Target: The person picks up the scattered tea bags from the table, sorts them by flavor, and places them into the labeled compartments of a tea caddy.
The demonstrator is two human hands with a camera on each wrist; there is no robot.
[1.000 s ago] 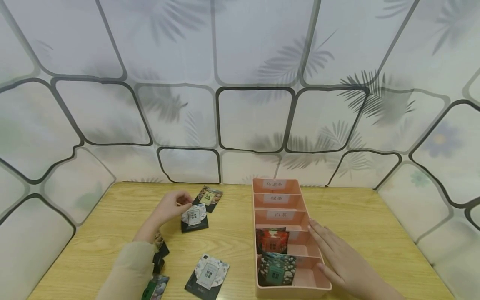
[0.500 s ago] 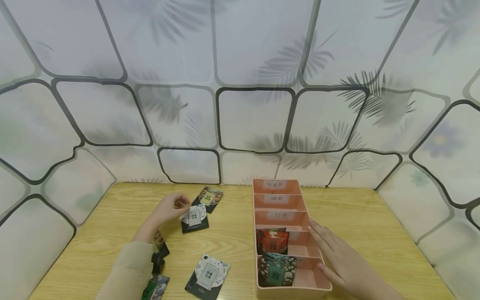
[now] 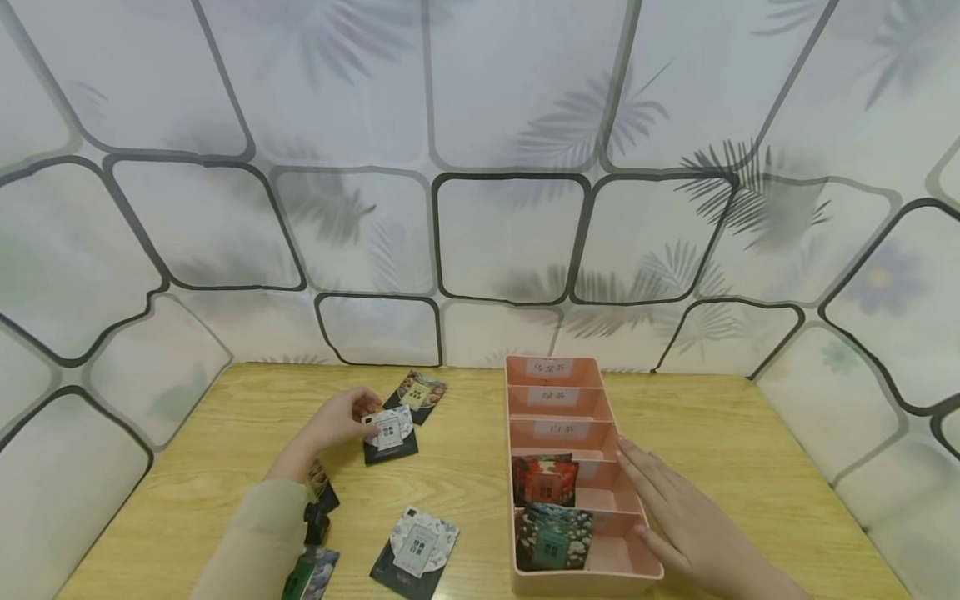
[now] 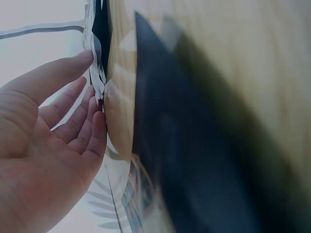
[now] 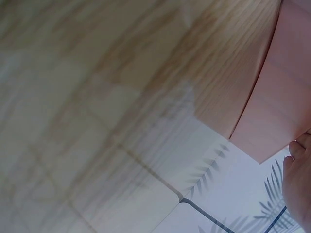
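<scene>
My left hand (image 3: 337, 423) pinches the left edge of a white-and-black tea sachet (image 3: 392, 442) on the table's left half. In the left wrist view, the thumb and fingertips meet at that sachet's thin edge (image 4: 95, 63). Just behind it lies a dark sachet with a yellow-green label (image 3: 422, 400), partly overlapped. My right hand (image 3: 686, 521) rests along the right side of a pink divided box (image 3: 588, 586), fingers straight and thumb at the rim. Red sachets (image 3: 546, 485) and teal sachets (image 3: 555, 542) stand in its two nearest compartments; the three farther ones bear paper labels.
Another white-and-black sachet (image 3: 415, 550) lies at the front, left of the box. Beside my left forearm are more dark sachets (image 3: 322, 492) and a green one (image 3: 310, 575), partly hidden by the sleeve (image 3: 255, 533). A patterned curtain (image 3: 510, 242) rises behind the wooden table (image 3: 465, 467).
My left thumb has shifted slightly down along the sachet's left edge, and its upper left corner now shows. The right hand and the box stay as they were.
</scene>
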